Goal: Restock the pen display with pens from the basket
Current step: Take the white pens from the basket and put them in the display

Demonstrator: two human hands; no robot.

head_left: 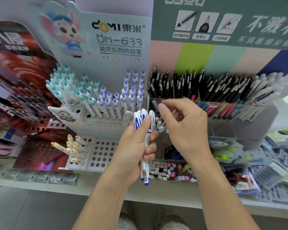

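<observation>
Between the two hands, a bundle of white pens [144, 138] with blue lettering stood upright — the left hand [136, 146] was wrapped round their barrels, thumb pressed across the front. Just right of the bundle, the right hand [181, 127] hovered with its fingers loosely curved and its thumb near the pen tops; I could not tell whether it held one. Beyond both hands rose the pen display [106, 103] — white pens with teal and purple caps in its holes.

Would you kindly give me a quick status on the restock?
Left hand grips white pens. Right hand curled beside their tops, holding nothing visible. Display holes unobstructed.
</observation>
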